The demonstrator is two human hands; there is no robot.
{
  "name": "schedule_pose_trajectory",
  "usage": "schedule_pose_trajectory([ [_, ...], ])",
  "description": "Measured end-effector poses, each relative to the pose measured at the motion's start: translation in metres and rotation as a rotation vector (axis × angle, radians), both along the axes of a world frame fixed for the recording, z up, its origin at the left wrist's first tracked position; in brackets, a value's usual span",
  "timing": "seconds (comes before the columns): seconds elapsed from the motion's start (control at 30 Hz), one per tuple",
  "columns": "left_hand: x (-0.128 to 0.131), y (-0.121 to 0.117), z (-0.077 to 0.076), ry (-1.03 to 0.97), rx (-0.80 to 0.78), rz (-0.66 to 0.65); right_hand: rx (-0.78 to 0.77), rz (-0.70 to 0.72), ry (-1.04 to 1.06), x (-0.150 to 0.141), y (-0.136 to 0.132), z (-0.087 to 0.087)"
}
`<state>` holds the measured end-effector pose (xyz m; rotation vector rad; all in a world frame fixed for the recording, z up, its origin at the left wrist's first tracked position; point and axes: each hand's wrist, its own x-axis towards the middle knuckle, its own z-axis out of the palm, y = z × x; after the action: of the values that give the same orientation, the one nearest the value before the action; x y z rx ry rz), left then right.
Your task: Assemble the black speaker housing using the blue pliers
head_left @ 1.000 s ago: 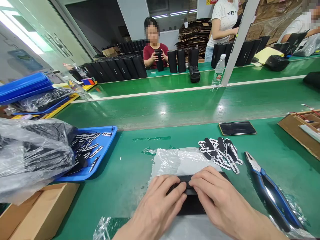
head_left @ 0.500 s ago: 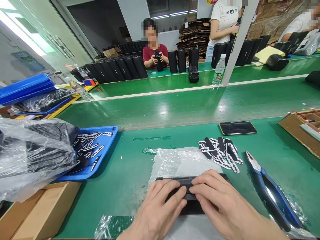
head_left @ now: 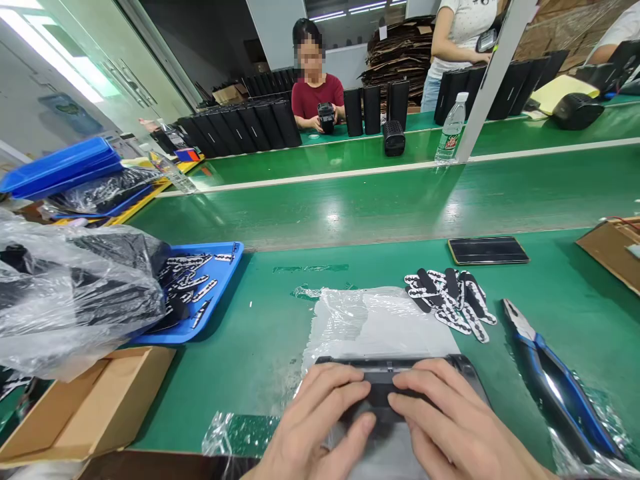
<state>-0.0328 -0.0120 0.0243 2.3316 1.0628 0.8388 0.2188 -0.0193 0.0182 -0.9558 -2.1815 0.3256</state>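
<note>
One black casing (head_left: 381,395) lies on a pale plastic sheet (head_left: 380,327) near the bench's front edge, under my left hand (head_left: 327,420) and right hand (head_left: 445,413). Both hands' fingers are bent and partly spread, tips on its middle; I cannot tell whether they pinch it. Bare green bench (head_left: 260,353) leaves open room leftward, up to a blue tray (head_left: 221,297). Pliers (head_left: 550,401) narrow my right side. Black-and-white strips (head_left: 450,297) lie beyond the casing, then a phone (head_left: 487,251); farther off, a co-worker (head_left: 317,97) sits.
</note>
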Motion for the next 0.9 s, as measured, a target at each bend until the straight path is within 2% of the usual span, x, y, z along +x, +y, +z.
schedule_pose_trajectory([
  [0.07, 0.004, -0.003, 0.0, -0.001, -0.042, 0.081, 0.002, 0.005, 0.028, -0.001, -0.001, -0.001],
  [0.3, 0.019, -0.014, -0.002, 0.028, -0.163, 0.23, -0.075, -0.031, 0.125, 0.001, -0.005, -0.003],
  [0.5, 0.026, -0.016, 0.005, 0.051, -0.223, 0.271, -0.097, -0.09, -0.013, 0.014, -0.015, -0.013],
  [0.63, 0.028, -0.01, 0.011, 0.066, -0.242, 0.22, -0.095, -0.185, -0.055, 0.024, -0.021, -0.017],
  [0.73, 0.03, -0.001, 0.015, 0.108, -0.229, 0.172, -0.108, -0.2, -0.024, 0.027, -0.023, -0.018],
  [0.9, 0.037, 0.021, 0.017, 0.159, -0.204, -0.116, -0.152, -0.2, 0.095, 0.027, -0.024, -0.018],
])
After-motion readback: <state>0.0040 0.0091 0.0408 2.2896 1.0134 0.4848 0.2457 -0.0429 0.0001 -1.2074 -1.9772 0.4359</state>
